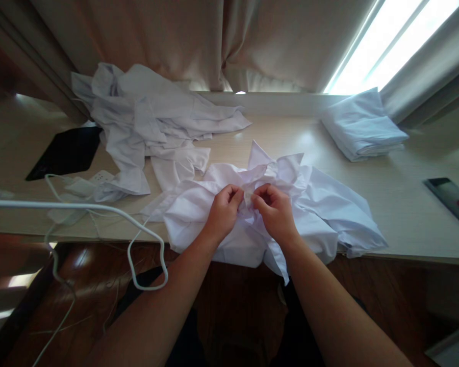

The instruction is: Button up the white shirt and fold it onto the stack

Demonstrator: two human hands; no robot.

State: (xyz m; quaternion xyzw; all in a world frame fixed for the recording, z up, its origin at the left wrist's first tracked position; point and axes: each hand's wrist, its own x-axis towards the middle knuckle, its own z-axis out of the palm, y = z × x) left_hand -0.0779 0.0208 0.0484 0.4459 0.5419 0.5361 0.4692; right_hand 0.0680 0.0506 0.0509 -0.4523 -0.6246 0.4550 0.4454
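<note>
Pale desk (405, 214) glaring under the window — left hand (224, 211) and right hand (275, 211) are pinching the white shirt (321, 209) together; its overhanging hem is risking sliding floorward.

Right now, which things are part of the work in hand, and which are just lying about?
In hand:
left hand
right hand
white shirt

Lying about:
crumpled white garments
folded stack
phone
black tablet
white cable
</note>
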